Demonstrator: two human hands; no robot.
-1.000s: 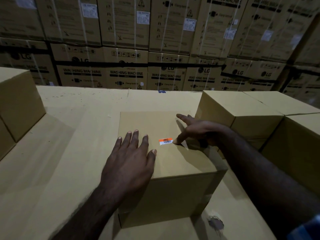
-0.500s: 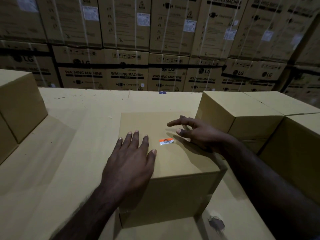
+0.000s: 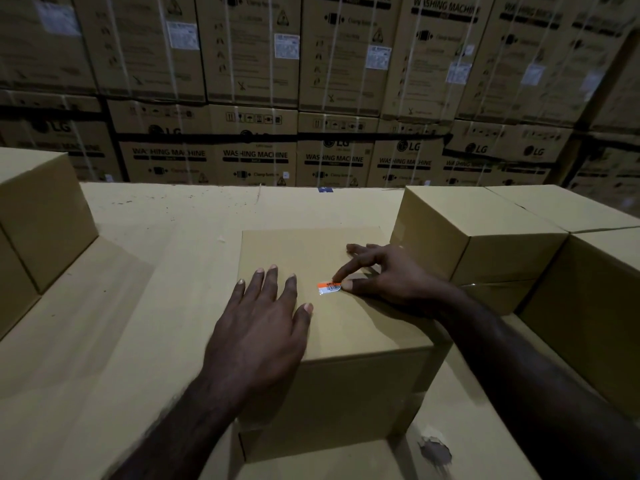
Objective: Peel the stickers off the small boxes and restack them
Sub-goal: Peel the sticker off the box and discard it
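The right hand's point(image 3: 391, 282) fingers point(image 3: 341, 271) pinch the sticker's point(image 3: 329, 287) near end on the box point(image 3: 332, 327). The sticker runs long toward the left hand point(image 3: 259, 327), which presses flat just beside it, fingers straight.

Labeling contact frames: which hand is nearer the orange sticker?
Right. The right hand has thumb and index fingertip at the orange sticker's right edge. The left hand lies flat on the box top, left of it, not touching.
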